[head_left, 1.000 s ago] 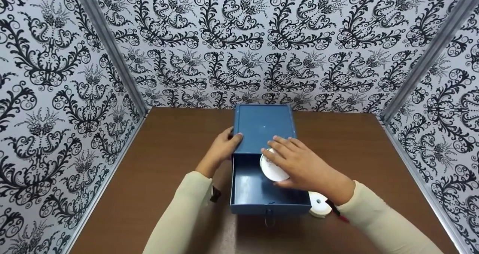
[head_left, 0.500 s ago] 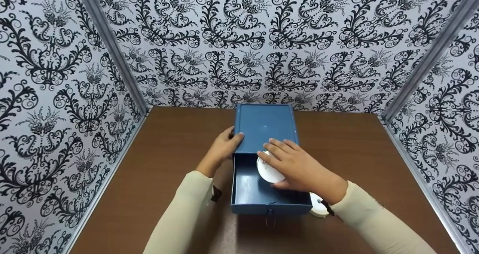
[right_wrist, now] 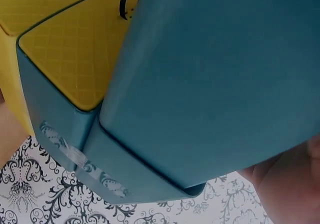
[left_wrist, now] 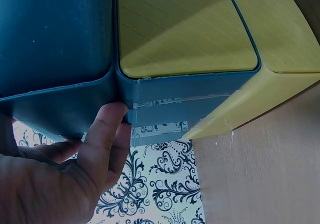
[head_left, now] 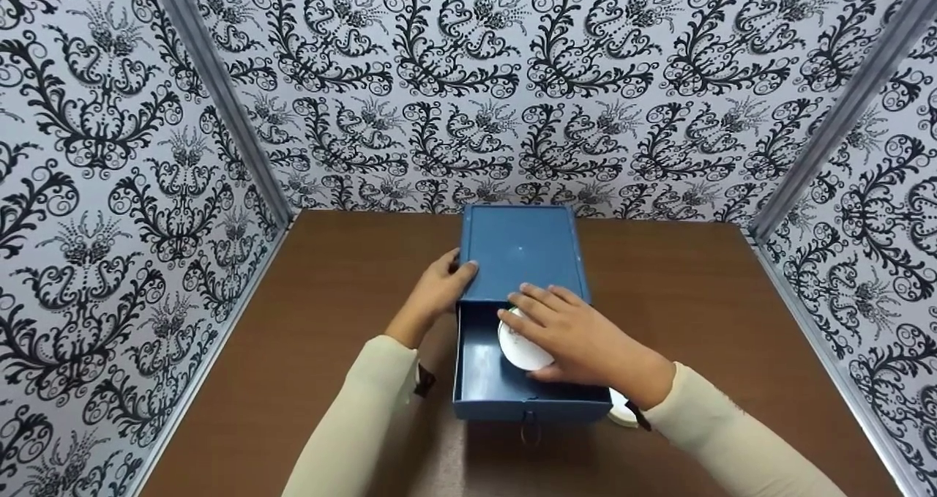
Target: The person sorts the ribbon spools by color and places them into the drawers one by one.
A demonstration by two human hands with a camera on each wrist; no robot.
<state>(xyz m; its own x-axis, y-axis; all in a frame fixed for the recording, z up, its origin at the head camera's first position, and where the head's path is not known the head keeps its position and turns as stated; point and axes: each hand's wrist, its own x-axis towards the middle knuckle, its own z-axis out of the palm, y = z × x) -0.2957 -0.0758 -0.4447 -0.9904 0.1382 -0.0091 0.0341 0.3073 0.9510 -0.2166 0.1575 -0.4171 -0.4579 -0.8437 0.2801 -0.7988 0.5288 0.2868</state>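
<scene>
Disc (head_left: pixel 517 348), white, gripped between thumb and fingers of the right hand (head_left: pixel 578 336), has shifted slightly toward the front of the blue box (head_left: pixel 524 252), over or inside its pulled-out drawer (head_left: pixel 490 409); which, I cannot tell. Left hand (head_left: pixel 439 288) still grips the box's left edge. A white roll (head_left: pixel 622 410) lies right of the box's drawer.

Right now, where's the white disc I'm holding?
In the head view, the white disc is in your right hand, over the open blue drawer, just right of centre.
</scene>
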